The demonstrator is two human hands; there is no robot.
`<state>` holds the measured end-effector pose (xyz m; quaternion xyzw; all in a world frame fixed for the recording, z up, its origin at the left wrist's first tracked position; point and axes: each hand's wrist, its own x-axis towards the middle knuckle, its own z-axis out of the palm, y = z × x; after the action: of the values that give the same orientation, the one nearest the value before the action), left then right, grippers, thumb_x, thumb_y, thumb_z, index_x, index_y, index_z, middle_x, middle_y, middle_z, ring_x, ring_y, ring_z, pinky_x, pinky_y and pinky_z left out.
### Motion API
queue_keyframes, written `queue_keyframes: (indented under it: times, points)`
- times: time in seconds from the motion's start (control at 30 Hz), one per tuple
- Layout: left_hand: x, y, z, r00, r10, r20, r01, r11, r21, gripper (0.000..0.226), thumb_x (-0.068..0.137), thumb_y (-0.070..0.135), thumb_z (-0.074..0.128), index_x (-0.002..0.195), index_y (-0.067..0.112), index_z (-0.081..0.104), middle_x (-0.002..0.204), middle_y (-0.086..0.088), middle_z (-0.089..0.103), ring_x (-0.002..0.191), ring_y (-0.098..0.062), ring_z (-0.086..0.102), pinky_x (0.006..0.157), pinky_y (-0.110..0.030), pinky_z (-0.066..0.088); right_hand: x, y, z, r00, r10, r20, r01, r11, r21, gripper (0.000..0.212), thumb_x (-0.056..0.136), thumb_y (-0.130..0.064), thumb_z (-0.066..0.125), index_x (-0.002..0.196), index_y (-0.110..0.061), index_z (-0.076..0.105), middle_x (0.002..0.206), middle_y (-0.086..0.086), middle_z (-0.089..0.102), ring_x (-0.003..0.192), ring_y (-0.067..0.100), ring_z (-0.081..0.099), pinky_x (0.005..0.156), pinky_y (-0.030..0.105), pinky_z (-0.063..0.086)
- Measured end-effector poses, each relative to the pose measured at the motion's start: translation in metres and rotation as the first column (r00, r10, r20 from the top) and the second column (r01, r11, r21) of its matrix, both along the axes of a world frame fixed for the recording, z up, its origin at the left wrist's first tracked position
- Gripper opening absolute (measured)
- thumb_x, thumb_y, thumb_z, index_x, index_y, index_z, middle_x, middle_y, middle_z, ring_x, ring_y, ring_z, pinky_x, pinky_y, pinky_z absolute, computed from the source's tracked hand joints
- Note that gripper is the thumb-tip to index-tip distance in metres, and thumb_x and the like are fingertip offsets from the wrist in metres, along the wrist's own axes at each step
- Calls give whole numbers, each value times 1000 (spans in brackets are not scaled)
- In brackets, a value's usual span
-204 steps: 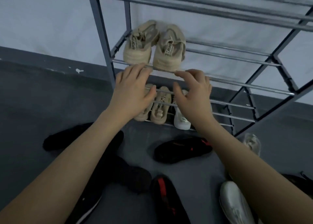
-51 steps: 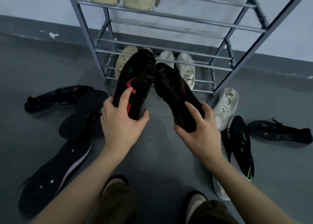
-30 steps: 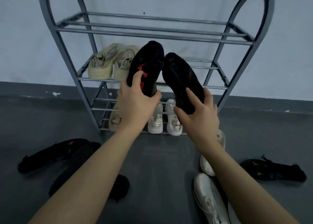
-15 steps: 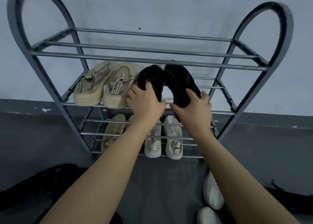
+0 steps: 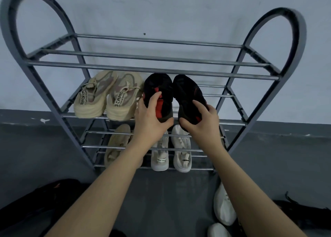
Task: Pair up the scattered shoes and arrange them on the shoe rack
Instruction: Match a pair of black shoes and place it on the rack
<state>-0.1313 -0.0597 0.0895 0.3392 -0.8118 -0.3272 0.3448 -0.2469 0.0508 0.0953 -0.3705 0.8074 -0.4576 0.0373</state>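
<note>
**Black pair goes onto the middle shelf**

While the shoe rack [image 5: 59, 115] stands against the wall with its top shelf bare, its two lower shelves are filling. On the middle shelf a beige pair [image 5: 107, 95] sits at the left, and just beside it the two black shoes with red trim are being set down toes to the wall. On the bottom shelf a tan shoe [image 5: 116, 143] shows at the left, its partner apparently hidden behind the forearm, and a whitish pair [image 5: 170, 152] sits next to it. By my reading roughly half the job is done: loose shoes remain on the floor, with dark shoes [image 5: 44, 197] at lower left, pale shoes [image 5: 223, 208] at lower right and another dark shoe [image 5: 304, 215] beyond them.

The left hand [image 5: 150, 120] has its fingers curled firmly around the heel of the left black shoe [image 5: 157, 88], thumb under the sole. The right hand [image 5: 202, 122] grips the heel of the right black shoe [image 5: 186, 93] likewise, fingers wrapped over its collar. Both shoes touch each other near the toes.
</note>
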Motion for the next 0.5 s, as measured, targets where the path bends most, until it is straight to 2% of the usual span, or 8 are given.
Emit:
queue_keyframes:
  times: [0.1, 0.33, 0.5]
  points:
    - [-8, -1, 2, 999, 18, -40, -19, 1000, -12, 77, 69, 36, 75, 132, 41, 32, 130, -6, 36, 120, -25, 40, 101, -47, 40, 9, -9, -1, 998, -56, 5, 57, 995, -85, 63, 75, -41, 68, 133, -25, 48, 134, 10, 38, 125, 30, 35, 103, 50, 37]
    - [-11, -17, -1, 999, -28, 34, 28, 1000, -2, 85, 71, 38, 74, 139, 38, 23, 139, -7, 30, 130, -26, 27, 107, -44, 31, 3, -17, -5, 997, -59, -48, 57, 998, -34, 54, 78, -40, 70, 128, -27, 53, 138, 12, 35, 126, 31, 33, 105, 53, 33]
    - [-12, -19, -2, 998, -40, 52, 39, 999, 15, 80, 73, 42, 72, 138, 37, 25, 139, -7, 29, 130, -25, 29, 107, -46, 33, -1, -18, -7, 996, -52, -72, 51, 999, -11, 52, 78, -41, 68, 127, -29, 53, 140, 12, 33, 127, 33, 33, 105, 54, 32]
